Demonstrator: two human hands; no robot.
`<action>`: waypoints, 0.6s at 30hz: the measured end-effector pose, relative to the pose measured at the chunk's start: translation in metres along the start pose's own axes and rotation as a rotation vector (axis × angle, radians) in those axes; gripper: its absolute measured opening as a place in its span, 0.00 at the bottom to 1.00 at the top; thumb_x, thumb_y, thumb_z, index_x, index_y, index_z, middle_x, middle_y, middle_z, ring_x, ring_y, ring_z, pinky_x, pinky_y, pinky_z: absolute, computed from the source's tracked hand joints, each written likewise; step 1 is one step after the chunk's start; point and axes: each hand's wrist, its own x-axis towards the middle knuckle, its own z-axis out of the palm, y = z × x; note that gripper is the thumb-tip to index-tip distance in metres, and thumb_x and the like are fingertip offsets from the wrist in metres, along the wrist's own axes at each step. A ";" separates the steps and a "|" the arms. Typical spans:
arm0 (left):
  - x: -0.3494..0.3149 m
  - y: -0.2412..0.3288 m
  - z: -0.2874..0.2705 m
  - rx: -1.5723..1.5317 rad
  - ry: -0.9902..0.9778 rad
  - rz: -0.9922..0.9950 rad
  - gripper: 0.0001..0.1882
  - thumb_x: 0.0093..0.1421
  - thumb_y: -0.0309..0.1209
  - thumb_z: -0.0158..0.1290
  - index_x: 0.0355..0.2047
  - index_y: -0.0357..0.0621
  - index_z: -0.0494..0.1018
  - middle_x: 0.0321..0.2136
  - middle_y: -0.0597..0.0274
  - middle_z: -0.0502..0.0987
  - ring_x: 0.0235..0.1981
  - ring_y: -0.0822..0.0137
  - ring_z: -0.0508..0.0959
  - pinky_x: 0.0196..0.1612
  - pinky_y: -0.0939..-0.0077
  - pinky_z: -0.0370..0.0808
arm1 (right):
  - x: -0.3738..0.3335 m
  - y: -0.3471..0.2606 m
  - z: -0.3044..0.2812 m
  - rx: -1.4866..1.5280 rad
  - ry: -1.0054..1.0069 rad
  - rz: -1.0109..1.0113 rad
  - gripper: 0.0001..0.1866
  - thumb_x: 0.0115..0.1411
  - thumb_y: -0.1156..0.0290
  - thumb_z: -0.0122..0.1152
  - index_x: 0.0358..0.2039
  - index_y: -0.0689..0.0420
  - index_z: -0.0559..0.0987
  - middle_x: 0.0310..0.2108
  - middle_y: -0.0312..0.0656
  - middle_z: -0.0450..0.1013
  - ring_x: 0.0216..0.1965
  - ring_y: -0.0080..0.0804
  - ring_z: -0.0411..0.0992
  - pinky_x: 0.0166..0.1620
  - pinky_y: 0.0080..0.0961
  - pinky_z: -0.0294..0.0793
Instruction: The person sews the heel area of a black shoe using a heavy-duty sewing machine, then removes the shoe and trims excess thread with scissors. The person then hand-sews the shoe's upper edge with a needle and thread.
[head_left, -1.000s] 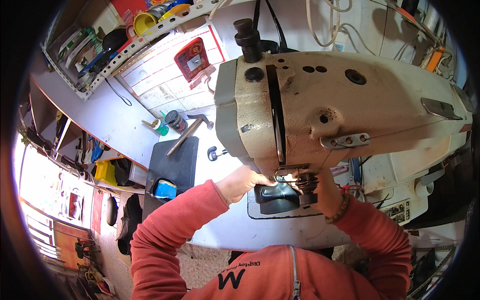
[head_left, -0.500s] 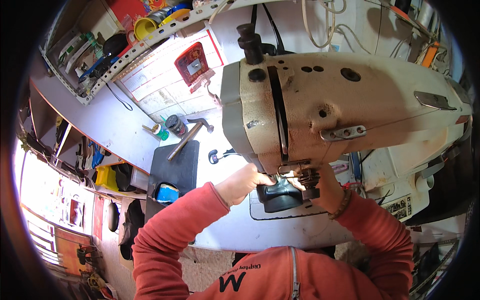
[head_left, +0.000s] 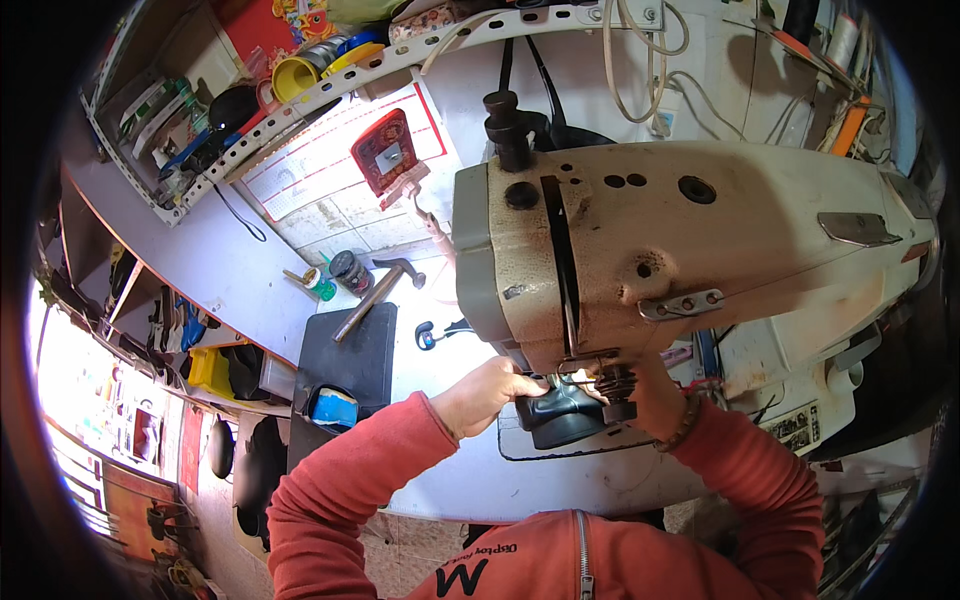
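Note:
A glossy black leather shoe (head_left: 565, 418), seen in part, sits under the head of a large cream sewing machine (head_left: 610, 210). My left hand (head_left: 487, 393) is closed on its left edge, thumb lying on top and pointing at the machine's needle area. On the other side, my right hand (head_left: 656, 400) reaches in beside the shoe. The machine's thread tension parts (head_left: 616, 385) hide its fingers, so its grip cannot be made out. Light from the machine falls on the spot between both hands.
Left of the machine, a hammer (head_left: 366, 305) lies partly over a black board (head_left: 345, 352). Beyond it stand a dark jar (head_left: 350, 272) and a green pot (head_left: 320, 285). A blue-and-black container (head_left: 335, 408) sits near my left sleeve. A perforated metal shelf (head_left: 330, 85) crosses above.
The view has tilted, so the machine and the back of the bench sit lower in the picture. Both hands keep their places at the shoe, with little visible movement.

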 end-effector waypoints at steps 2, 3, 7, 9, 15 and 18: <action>0.000 -0.002 -0.001 -0.091 0.007 -0.047 0.14 0.58 0.23 0.53 0.44 0.34 0.76 0.40 0.60 0.80 0.40 0.73 0.76 0.48 0.77 0.69 | -0.002 0.003 0.001 -0.050 0.005 -0.048 0.06 0.44 0.72 0.61 0.21 0.61 0.76 0.14 0.51 0.69 0.19 0.51 0.71 0.26 0.42 0.71; 0.000 -0.003 -0.001 -0.172 0.010 -0.053 0.13 0.58 0.23 0.53 0.44 0.35 0.76 0.39 0.60 0.80 0.40 0.73 0.76 0.48 0.77 0.69 | -0.001 0.004 0.003 -0.013 0.013 -0.036 0.06 0.44 0.72 0.61 0.22 0.61 0.76 0.14 0.51 0.69 0.19 0.51 0.71 0.26 0.42 0.71; -0.001 -0.006 0.005 -0.273 0.052 -0.031 0.13 0.58 0.23 0.53 0.44 0.34 0.76 0.40 0.61 0.79 0.39 0.72 0.76 0.48 0.77 0.69 | -0.002 0.010 0.013 0.159 0.015 0.057 0.09 0.43 0.74 0.60 0.28 0.60 0.76 0.15 0.51 0.69 0.20 0.51 0.71 0.26 0.42 0.71; -0.001 -0.003 0.005 -0.238 0.058 -0.057 0.14 0.58 0.23 0.53 0.45 0.34 0.76 0.40 0.61 0.79 0.40 0.71 0.76 0.48 0.77 0.69 | -0.005 0.014 0.016 0.209 -0.009 0.077 0.11 0.43 0.75 0.60 0.30 0.60 0.77 0.16 0.51 0.69 0.20 0.51 0.71 0.26 0.42 0.71; -0.004 0.004 0.007 0.043 0.083 -0.028 0.15 0.58 0.22 0.53 0.45 0.33 0.75 0.40 0.60 0.79 0.42 0.71 0.75 0.50 0.77 0.67 | -0.008 0.023 0.025 0.279 -0.044 0.120 0.17 0.42 0.77 0.58 0.37 0.58 0.79 0.17 0.50 0.71 0.20 0.50 0.71 0.26 0.41 0.71; -0.002 0.002 0.006 0.042 0.089 -0.031 0.15 0.58 0.22 0.53 0.46 0.32 0.75 0.41 0.59 0.79 0.43 0.70 0.75 0.50 0.77 0.67 | -0.010 0.022 0.022 0.252 -0.029 0.094 0.20 0.43 0.77 0.57 0.40 0.55 0.80 0.18 0.49 0.71 0.20 0.49 0.71 0.25 0.41 0.71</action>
